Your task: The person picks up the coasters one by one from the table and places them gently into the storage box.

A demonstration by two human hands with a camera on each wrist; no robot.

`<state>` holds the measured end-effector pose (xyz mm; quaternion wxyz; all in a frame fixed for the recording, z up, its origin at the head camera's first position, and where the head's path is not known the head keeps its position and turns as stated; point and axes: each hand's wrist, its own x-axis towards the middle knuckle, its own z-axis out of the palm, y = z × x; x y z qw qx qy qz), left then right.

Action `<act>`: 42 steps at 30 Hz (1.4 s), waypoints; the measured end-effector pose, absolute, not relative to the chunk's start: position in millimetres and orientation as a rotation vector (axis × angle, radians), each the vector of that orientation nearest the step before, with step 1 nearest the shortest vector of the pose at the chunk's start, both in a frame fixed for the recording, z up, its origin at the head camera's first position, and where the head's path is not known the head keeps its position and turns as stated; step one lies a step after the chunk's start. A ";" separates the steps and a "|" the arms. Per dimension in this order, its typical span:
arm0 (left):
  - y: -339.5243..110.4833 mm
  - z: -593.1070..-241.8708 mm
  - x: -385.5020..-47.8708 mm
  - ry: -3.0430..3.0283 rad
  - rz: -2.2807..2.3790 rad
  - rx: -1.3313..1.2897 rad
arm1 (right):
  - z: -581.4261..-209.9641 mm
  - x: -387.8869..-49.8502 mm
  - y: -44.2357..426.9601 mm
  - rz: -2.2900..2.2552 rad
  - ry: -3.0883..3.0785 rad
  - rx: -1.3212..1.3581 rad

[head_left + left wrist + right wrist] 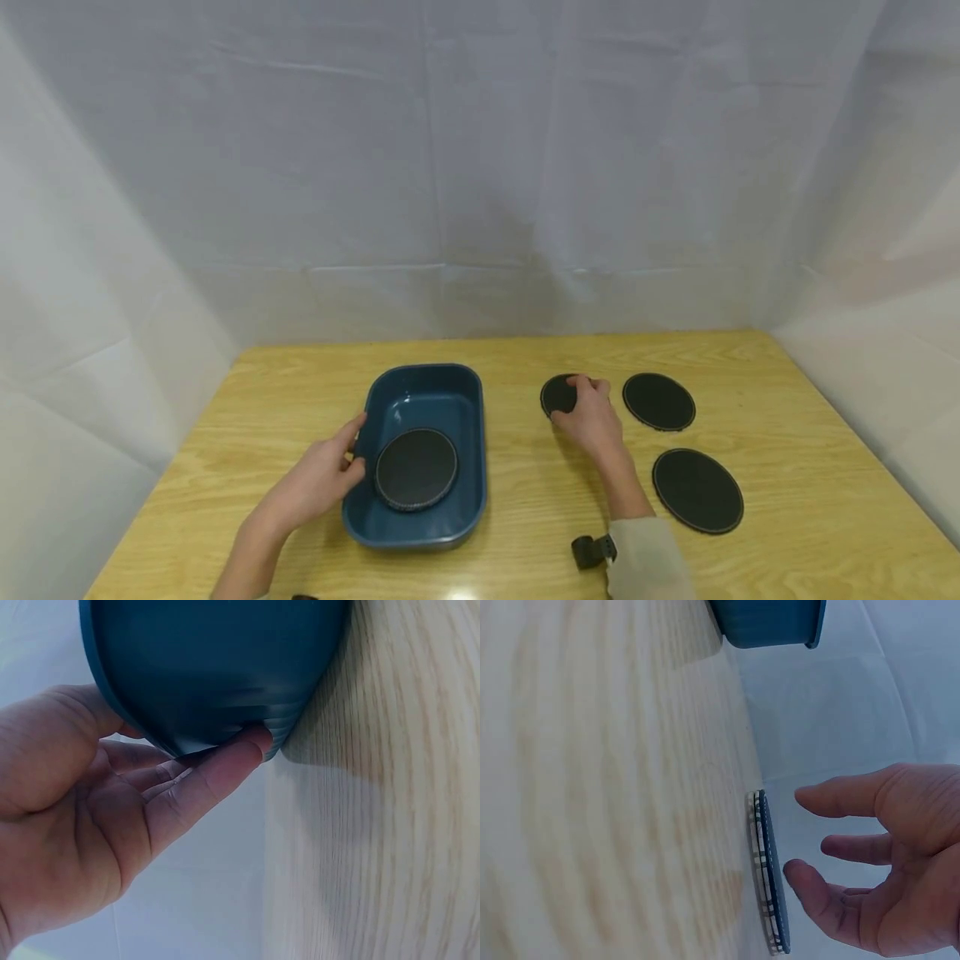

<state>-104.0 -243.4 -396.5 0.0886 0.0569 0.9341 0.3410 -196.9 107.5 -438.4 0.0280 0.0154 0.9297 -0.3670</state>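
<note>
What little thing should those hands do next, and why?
Probably lower the right hand slightly and pinch the nearest black disc: its fingers are spread just above that disc, seemingly not gripping it, while the left hand holds the side of the blue dish, where another black disc lies.

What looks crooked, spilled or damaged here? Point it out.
Nothing stands out: the blue tray sits upright on the table, a black mat lies inside, three more mats lie flat, and no spill or damage shows.
</note>
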 end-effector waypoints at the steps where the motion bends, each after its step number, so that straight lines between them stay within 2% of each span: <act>1: -243.6 -396.6 -103.7 2.778 1.018 0.173 | -439.0 -196.7 107.9 -1.125 2.864 0.044; 30: -240.0 -397.8 -106.9 2.774 1.021 0.183 | -459.1 -204.8 135.4 -1.180 2.785 0.049; 42: -240.0 -398.0 -110.6 2.778 1.011 0.182 | -459.3 -206.8 132.5 -1.111 2.826 0.059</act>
